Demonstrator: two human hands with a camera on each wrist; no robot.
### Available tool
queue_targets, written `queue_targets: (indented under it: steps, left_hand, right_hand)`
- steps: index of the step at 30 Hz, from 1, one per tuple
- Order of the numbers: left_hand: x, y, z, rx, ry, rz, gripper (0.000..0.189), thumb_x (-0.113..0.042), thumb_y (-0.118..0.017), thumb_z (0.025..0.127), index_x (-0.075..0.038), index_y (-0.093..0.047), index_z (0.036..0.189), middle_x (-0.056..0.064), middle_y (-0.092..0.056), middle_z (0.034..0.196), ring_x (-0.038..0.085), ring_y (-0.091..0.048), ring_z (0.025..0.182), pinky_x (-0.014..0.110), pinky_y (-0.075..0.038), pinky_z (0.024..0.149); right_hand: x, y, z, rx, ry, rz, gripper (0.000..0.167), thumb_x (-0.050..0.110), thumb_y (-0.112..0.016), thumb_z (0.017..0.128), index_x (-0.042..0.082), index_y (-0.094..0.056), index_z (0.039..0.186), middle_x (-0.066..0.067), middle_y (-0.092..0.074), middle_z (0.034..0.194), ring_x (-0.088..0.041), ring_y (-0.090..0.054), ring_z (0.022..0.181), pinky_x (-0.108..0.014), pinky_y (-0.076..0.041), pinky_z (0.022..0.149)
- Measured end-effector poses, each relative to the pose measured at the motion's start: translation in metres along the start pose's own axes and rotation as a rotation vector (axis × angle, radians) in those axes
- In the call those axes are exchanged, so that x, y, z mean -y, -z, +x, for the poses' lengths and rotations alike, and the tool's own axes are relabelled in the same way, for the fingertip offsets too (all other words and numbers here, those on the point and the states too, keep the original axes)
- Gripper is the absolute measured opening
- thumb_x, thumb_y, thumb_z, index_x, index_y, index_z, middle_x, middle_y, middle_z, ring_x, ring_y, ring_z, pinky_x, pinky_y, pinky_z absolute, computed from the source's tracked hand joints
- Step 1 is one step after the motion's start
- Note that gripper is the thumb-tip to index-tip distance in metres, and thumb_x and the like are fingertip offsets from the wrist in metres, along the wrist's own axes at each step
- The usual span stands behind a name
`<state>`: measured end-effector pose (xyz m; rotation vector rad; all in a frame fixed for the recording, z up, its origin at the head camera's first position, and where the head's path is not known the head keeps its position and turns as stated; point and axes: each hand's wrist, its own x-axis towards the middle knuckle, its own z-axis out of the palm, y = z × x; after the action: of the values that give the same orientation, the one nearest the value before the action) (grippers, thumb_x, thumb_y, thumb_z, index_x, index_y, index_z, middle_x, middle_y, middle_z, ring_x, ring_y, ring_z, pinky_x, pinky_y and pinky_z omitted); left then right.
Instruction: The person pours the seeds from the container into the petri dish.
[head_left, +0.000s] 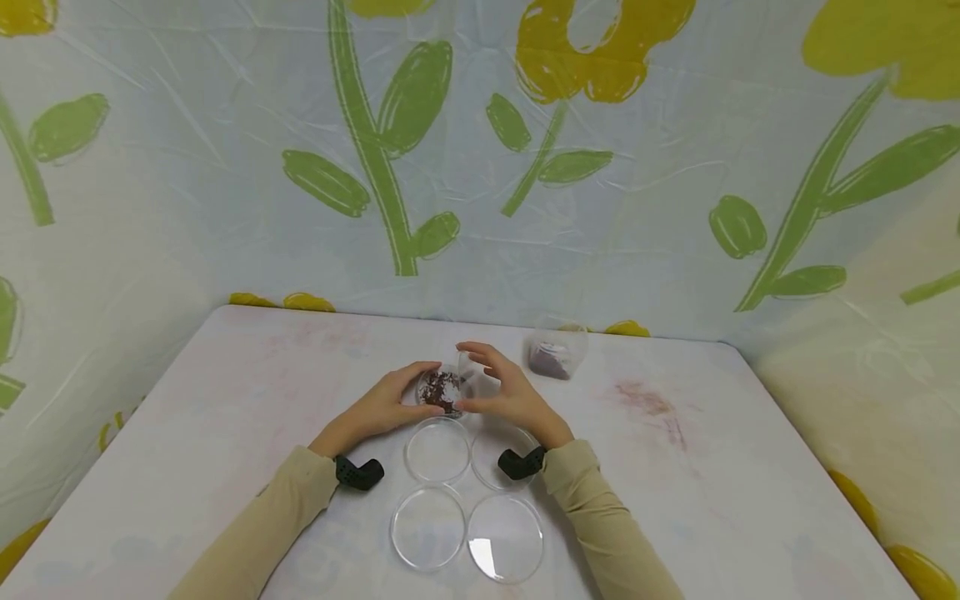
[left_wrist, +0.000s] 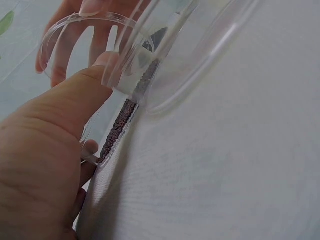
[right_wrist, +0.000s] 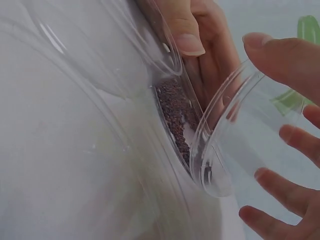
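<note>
A clear petri dish (head_left: 432, 392) with dark brown granules (right_wrist: 172, 110) stands on the table in front of me. My left hand (head_left: 388, 403) grips its side, the thumb at the near edge and the fingers around the far edge. My right hand (head_left: 512, 398) holds a clear round lid (right_wrist: 206, 145) tilted steeply at the dish's right side. In the right wrist view its thumb is on the lid's rim, with the other fingers spread behind. The lid's lower edge overlaps the granule dish in that view.
Several clear petri dish pieces, among them a near left one (head_left: 428, 528) and a near right one (head_left: 506, 538), lie close together below my hands. A clear container (head_left: 553, 358) with greyish purple contents stands at the back right. A flower-printed sheet (head_left: 637, 208) hangs behind the table.
</note>
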<state>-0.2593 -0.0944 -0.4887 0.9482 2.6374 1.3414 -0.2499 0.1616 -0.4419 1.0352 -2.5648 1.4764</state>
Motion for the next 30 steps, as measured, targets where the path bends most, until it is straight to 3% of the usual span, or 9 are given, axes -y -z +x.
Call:
queue_targets:
  steps: [10, 14, 21, 30]
  left_hand:
    - [0.0, 0.0, -0.001, 0.012, -0.024, -0.012, 0.078, -0.043, -0.078, 0.085, -0.015, -0.044, 0.149, 0.002, -0.045, 0.151, 0.023, -0.04, 0.139, 0.047, -0.031, 0.115]
    - [-0.002, 0.002, -0.002, 0.014, 0.003, -0.021, 0.082, -0.042, -0.079, 0.083, -0.015, -0.041, 0.15, 0.005, -0.045, 0.151, 0.025, -0.04, 0.139, 0.049, -0.031, 0.114]
    - [-0.002, 0.002, -0.001, 0.005, 0.025, -0.02, 0.087, -0.044, -0.08, 0.082, -0.017, -0.036, 0.152, 0.007, -0.045, 0.151, 0.026, -0.041, 0.138, 0.048, -0.032, 0.114]
    - [-0.001, 0.001, -0.002, 0.009, -0.057, -0.018, 0.087, -0.029, -0.083, 0.082, -0.016, -0.034, 0.153, 0.008, -0.044, 0.151, 0.027, -0.042, 0.137, 0.048, -0.033, 0.114]
  right_hand:
    - [0.0, -0.007, 0.002, 0.014, 0.026, -0.019, 0.082, 0.019, -0.084, 0.081, 0.015, -0.039, 0.151, 0.004, -0.04, 0.153, -0.021, -0.036, 0.14, -0.055, -0.037, 0.108]
    - [0.001, -0.011, 0.004, 0.021, 0.07, -0.013, 0.083, 0.017, -0.084, 0.081, 0.008, -0.039, 0.15, -0.006, -0.04, 0.154, -0.02, -0.034, 0.142, -0.055, -0.036, 0.11]
    - [-0.003, -0.019, 0.006, 0.026, 0.134, -0.065, 0.081, 0.014, -0.085, 0.08, 0.008, -0.041, 0.147, -0.013, -0.041, 0.151, -0.024, -0.035, 0.141, -0.052, -0.033, 0.112]
    - [-0.007, -0.027, 0.009, 0.077, 0.147, -0.115, 0.077, 0.015, -0.084, 0.08, 0.005, -0.044, 0.145, -0.021, -0.037, 0.151, -0.029, -0.034, 0.142, -0.05, -0.029, 0.115]
